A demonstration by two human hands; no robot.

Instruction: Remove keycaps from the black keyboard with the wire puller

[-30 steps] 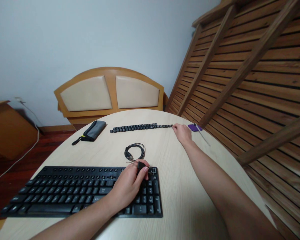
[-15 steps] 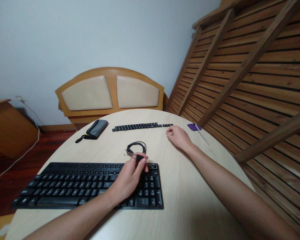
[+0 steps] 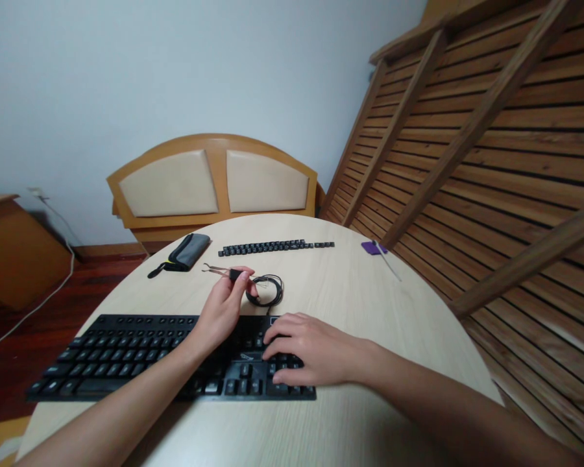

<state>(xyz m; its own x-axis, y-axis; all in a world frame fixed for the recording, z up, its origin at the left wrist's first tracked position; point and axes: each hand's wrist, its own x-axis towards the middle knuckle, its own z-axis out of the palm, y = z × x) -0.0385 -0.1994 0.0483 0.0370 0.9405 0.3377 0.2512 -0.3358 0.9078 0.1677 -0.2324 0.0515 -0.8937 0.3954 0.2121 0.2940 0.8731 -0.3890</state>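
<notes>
My left hand (image 3: 224, 301) is closed around the black middle of a keycap puller (image 3: 234, 275). Its metal prongs stick out to the left and thin wire loops to the right, above the far edge of a black keyboard (image 3: 117, 357). My right hand (image 3: 302, 350) rests on the keyboard's number pad with its fingers spread, covering several keys. A row of removed keycaps (image 3: 263, 247) lies across the far part of the table. Behind the keyboard sits its coiled black cable (image 3: 278, 295), partly hidden by my left fingers.
The pale round table (image 3: 370, 324) carries a grey and black pouch (image 3: 192, 251) at far left. At far right lies a purple item (image 3: 370, 248) with a thin, light-coloured stick-like tool (image 3: 388, 263). Wooden slats (image 3: 467, 194) lean along the right side.
My right hand has come back from the end of the keycap row onto the number pad. My left hand, with the keycap puller, has shifted left and away from me.
</notes>
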